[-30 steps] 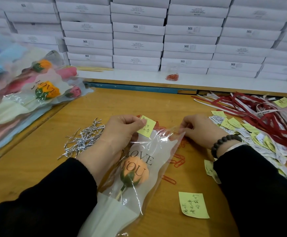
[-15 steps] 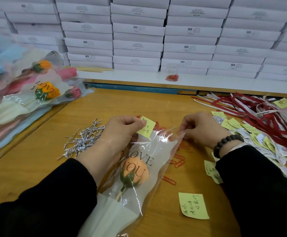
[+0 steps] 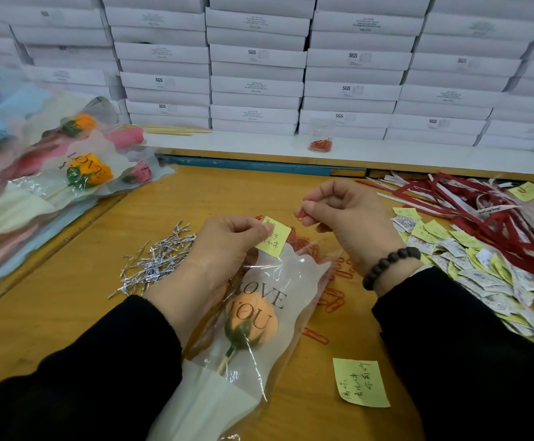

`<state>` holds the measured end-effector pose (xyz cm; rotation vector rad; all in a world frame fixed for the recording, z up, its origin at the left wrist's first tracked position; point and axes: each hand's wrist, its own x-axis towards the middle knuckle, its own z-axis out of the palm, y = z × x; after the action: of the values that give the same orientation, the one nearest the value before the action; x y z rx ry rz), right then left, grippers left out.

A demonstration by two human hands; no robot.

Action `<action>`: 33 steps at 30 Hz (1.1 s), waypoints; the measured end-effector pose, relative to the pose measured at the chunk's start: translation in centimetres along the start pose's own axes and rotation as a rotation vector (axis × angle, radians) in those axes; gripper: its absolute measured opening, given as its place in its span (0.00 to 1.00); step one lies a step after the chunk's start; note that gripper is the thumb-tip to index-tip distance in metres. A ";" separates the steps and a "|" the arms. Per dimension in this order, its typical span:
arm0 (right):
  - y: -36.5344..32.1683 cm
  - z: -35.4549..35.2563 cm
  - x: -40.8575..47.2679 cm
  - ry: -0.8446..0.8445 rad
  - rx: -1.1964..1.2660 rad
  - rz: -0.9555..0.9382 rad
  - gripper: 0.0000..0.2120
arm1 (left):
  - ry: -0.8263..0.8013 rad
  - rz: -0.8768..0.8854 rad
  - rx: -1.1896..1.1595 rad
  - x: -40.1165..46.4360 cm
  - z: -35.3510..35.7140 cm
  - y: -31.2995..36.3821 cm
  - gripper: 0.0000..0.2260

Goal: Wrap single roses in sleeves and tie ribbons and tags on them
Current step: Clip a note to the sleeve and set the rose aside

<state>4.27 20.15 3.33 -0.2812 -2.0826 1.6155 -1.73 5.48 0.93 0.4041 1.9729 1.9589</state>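
Observation:
An orange rose (image 3: 253, 323) lies in a clear sleeve (image 3: 297, 281) printed "LOVE YOU" on the wooden table (image 3: 68, 297). My left hand (image 3: 224, 249) pinches a yellow handwritten tag (image 3: 273, 237) against the sleeve's top edge. My right hand (image 3: 345, 218) is raised above the sleeve's right corner and pinches a small red paper clip (image 3: 300, 214) between thumb and forefinger. More red paper clips (image 3: 335, 300) lie on the table beside the sleeve.
Silver twist ties (image 3: 154, 262) lie left of my hands. Wrapped roses (image 3: 84, 173) are piled at far left. Red ribbons (image 3: 469, 205) and several paper tags (image 3: 469, 259) cover the right side. A yellow note (image 3: 361, 381) lies near front. White boxes (image 3: 259, 68) are stacked behind.
My right hand has lifted off the table by the sleeve's right corner and now holds a red paper clip up. My left hand still holds the yellow tag in place.

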 end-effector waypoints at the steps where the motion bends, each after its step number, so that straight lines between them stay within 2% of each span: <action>1: 0.1 0.3 0.0 -0.003 0.027 0.013 0.06 | -0.001 0.001 -0.003 0.0 0.0 0.0 0.07; 3: 0.3 0.8 -0.1 -0.012 0.048 0.020 0.05 | -0.005 0.005 -0.006 0.0 0.0 0.0 0.08; 7: 0.5 1.3 -0.1 0.013 -0.081 -0.037 0.05 | -0.019 0.011 0.005 0.0 0.0 0.0 0.08; 19: 0.4 1.4 -0.3 -0.056 -0.038 -0.017 0.07 | -0.031 0.018 0.006 0.0 -0.1 0.0 0.07; 27: 0.3 1.5 -0.2 0.001 -0.174 -0.062 0.11 | -0.040 0.029 -0.005 0.0 0.0 0.0 0.09; 33: 0.1 1.5 -0.1 0.045 -0.217 -0.089 0.08 | -0.044 0.018 -0.015 0.1 0.0 -0.1 0.09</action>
<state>3.64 18.81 2.93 -0.2899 -2.2049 1.3222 -1.81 5.50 0.86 0.4590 1.9329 1.9573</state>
